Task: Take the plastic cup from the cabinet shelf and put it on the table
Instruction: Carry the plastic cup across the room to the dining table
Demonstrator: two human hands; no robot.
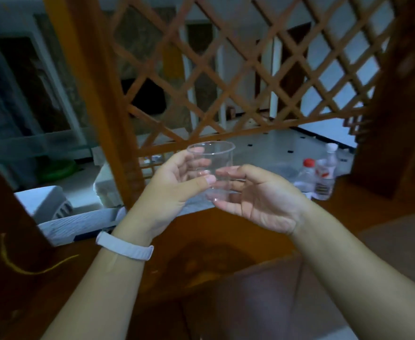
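Your left hand (174,185) grips the clear plastic cup (220,155) upright, thumb in front, fingers behind; your right hand (257,195) curls loosely round its base; cup held aloft before the wooden lattice (250,132).

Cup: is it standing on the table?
No, the cup is up in the air, held between the left hand and the right hand.

Bare forearms (98,290), bare left hand (169,190) and right hand (262,200); a white band (125,245) wraps the left wrist.
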